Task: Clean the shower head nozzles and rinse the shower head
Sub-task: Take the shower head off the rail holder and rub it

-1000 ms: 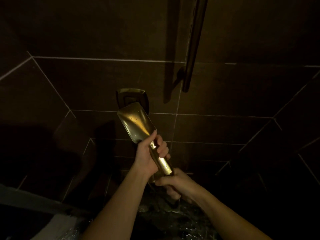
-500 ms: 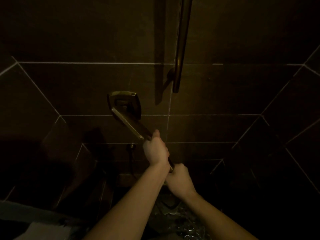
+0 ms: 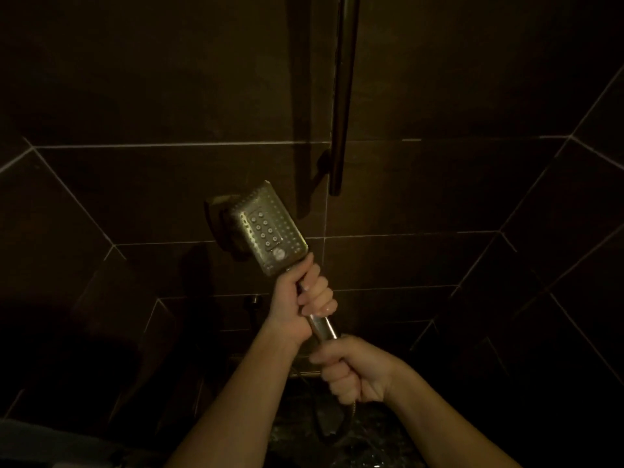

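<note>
A square brass-coloured shower head (image 3: 270, 228) is held up in front of the dark tiled wall, its nozzle face with rows of small holes turned toward me. My left hand (image 3: 302, 297) grips the upper handle just under the head. My right hand (image 3: 354, 369) is closed around the handle's lower end, where the hose (image 3: 347, 423) leaves and curves down. No water visibly comes from the nozzles.
Behind the head sits a brass wall fitting (image 3: 221, 217). A dark vertical bar (image 3: 342, 96) hangs on the wall, upper middle. A small wall outlet (image 3: 253, 302) sits below. The wet dark floor (image 3: 337, 447) glistens at the bottom; a pale ledge (image 3: 40, 440) lies lower left.
The shower head has been rotated in my hands: first its smooth back faced me, then its thin edge, now its nozzle face. Both hands kept their grip.
</note>
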